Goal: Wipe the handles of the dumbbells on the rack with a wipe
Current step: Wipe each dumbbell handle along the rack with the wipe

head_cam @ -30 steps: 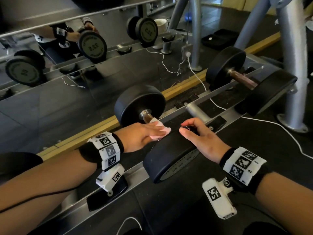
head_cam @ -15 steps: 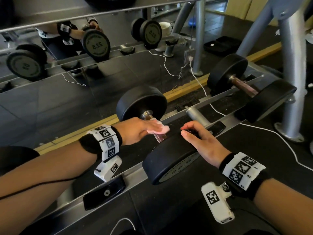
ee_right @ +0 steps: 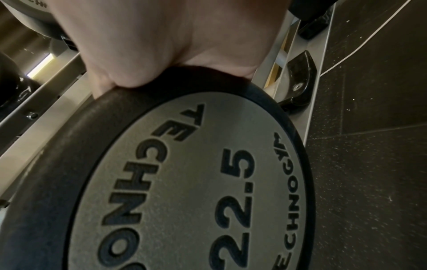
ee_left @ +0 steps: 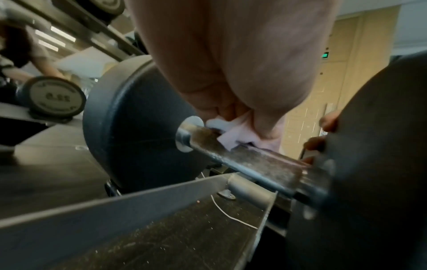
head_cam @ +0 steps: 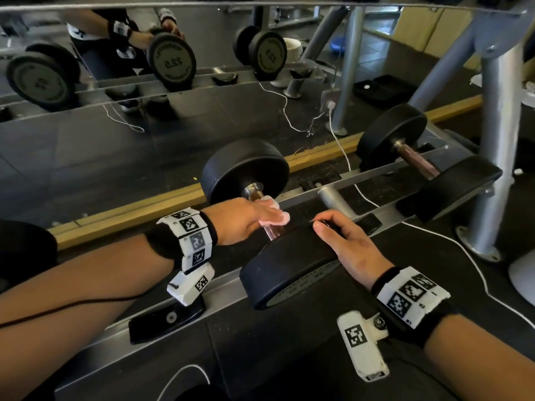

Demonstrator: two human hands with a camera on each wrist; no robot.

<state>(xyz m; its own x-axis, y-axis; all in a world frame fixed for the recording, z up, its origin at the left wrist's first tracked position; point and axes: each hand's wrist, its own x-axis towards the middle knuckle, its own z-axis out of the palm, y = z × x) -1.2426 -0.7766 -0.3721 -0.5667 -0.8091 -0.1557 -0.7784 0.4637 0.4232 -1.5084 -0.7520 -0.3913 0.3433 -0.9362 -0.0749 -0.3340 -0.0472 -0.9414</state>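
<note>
Left hand (head_cam: 240, 219), wipe (head_cam: 279, 219) held on handle (ee_left: 254, 164) — right hand (head_cam: 353, 246) gripping dumbbell head (head_cam: 289, 266)

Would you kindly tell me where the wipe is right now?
In the head view, the pink wipe is near mid-frame, held by the left hand against the handle of the near dumbbell, between its two black heads.
</note>
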